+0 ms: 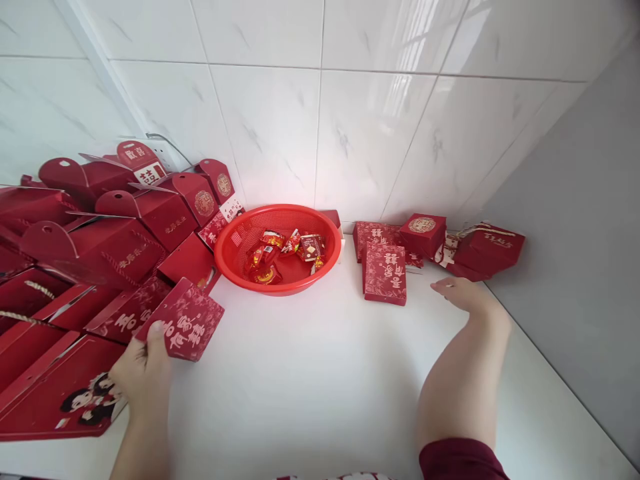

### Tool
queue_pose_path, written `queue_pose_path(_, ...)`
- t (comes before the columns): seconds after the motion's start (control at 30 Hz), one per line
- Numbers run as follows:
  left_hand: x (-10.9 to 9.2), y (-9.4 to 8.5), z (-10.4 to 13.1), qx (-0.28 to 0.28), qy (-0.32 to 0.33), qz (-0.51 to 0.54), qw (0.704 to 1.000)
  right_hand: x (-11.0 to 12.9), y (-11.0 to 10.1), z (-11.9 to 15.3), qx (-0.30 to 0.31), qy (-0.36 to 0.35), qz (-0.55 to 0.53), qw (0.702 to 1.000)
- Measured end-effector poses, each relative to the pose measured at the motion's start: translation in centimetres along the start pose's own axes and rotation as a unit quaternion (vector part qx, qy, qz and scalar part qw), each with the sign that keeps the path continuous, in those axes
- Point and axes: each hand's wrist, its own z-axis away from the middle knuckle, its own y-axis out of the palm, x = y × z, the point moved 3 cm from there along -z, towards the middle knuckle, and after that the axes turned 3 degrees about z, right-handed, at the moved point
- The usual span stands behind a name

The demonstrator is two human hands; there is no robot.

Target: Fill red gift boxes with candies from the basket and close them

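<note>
My left hand (145,363) grips a dark red box with pale characters (193,323), its thumb on the printed face, beside the pile of red boxes at the left. Over the white table at the right is my right hand (463,295), its visible fingers stretched leftward, with nothing seen in them. It is nearest to a red bag with a cord handle (487,252) and a small red box with a gold emblem (424,233). Left of it, a flat patterned box (385,272) leans on another one (367,233).
A red plastic basket (277,288) with several wrapped sweets (313,247) stands near the tiled wall (370,133). Many red gift boxes (115,247) crowd the left side, some open. A grey panel (575,233) borders the table on the right.
</note>
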Motion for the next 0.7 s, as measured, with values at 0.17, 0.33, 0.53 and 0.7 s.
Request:
queue_pose_path(0.17,-0.6,0.5,-0.4,0.002,0.011,-0.007,1.000,-0.1,0.1,-0.2,-0.001,-0.007,-0.007,1.000)
queue_pose_path(0.33,-0.3,0.8,-0.9,0.001,0.027,-0.005,1.000,2.0,0.2,0.1,-0.002,-0.042,-0.012,0.999)
queue_pose_path(0.53,-1.3,2.0,-2.8,0.059,0.068,-0.069,0.994,6.5,-0.3,3.0,0.019,-0.201,-0.075,0.977)
queue_pose_path(0.7,-3.3,3.3,-3.8,0.073,0.063,-0.195,0.976,7.9,-0.3,5.0,0.035,-0.172,-0.020,0.984)
